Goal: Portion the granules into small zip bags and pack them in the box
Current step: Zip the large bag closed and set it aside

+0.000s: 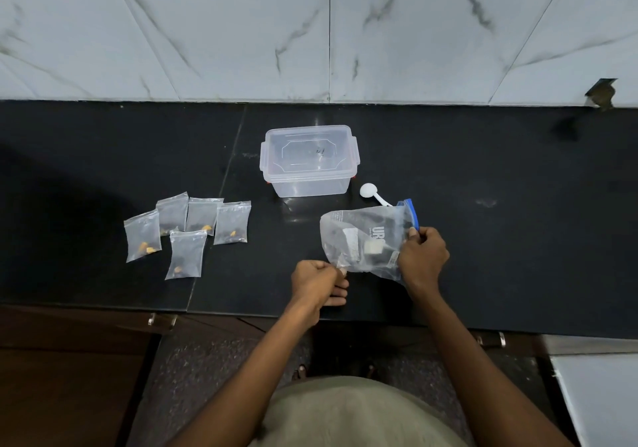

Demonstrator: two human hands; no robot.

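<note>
A large clear zip bag [362,239] with a blue zip strip lies on its side on the black counter, dark granules and a white label inside. My right hand [423,256] grips its zip end, at the right. My left hand [316,282] pinches the bag's lower left corner. Several small zip bags [188,230] holding dark granules and yellow bits lie flat in a cluster to the left. A clear plastic box [310,160] with its lid on stands behind the big bag. A white scoop [371,194] lies between box and bag.
The black counter [500,239] runs left to right, with a marble-tiled wall [310,32] behind it. Its front edge is close to my body, with wooden cabinet fronts and metal handles [162,320] below.
</note>
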